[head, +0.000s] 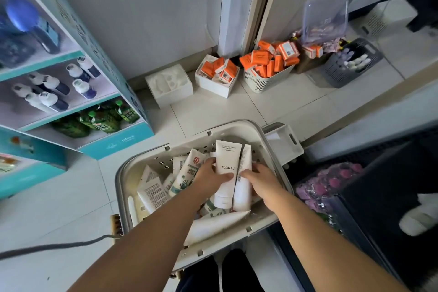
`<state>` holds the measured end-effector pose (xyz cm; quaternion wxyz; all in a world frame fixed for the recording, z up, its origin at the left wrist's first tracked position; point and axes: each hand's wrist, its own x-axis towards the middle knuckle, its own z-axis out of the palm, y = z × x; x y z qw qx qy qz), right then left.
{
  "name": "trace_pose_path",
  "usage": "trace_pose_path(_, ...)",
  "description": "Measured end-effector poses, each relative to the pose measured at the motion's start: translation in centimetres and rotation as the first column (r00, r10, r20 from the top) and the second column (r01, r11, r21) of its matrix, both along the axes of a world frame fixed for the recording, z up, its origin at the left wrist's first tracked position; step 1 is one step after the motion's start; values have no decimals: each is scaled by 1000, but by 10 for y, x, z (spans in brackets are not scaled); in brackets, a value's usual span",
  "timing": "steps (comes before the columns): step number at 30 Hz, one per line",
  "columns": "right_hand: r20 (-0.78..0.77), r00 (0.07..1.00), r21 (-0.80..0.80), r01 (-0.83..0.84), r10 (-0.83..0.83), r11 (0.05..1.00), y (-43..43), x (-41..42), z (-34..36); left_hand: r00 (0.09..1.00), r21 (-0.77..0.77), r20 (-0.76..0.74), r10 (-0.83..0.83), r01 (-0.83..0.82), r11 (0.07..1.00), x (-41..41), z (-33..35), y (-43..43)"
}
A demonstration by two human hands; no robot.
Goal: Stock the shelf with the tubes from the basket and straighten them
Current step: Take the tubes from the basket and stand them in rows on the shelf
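A white basket [239,127] sits on the floor below me, holding several white tubes. My left hand [211,179] grips a white tube marked FLORAL [227,161], thumb across its front. My right hand [263,182] holds a second white tube [244,187] pressed against the first one. Both tubes stand cap-down above the pile. More tubes [154,193] lie loose at the basket's left and front. The teal shelf unit [94,111] stands at the left, with bottles and green pouches on its levels.
Along the far wall stand a white box [169,85], a box [216,78] and a basket [267,78] of orange cartons, and a grey crate [353,66]. A dark bin with purple items [331,185] is at my right. A grey cable [59,245] crosses the floor at left.
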<state>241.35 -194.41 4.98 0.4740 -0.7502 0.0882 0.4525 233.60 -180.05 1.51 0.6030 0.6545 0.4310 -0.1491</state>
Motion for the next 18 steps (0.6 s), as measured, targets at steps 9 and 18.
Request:
trace_pose_path(9, 17, 993, 170, 116, -120, 979, -5, 5, 34, 980, -448, 136, 142, -67, 892, -5, 43, 20)
trace_pose_path(18, -176, 958, 494, 284, -225, 822, -21, -2, 98, 919, -584, 368, 140, 111, 804, 2, 119, 25)
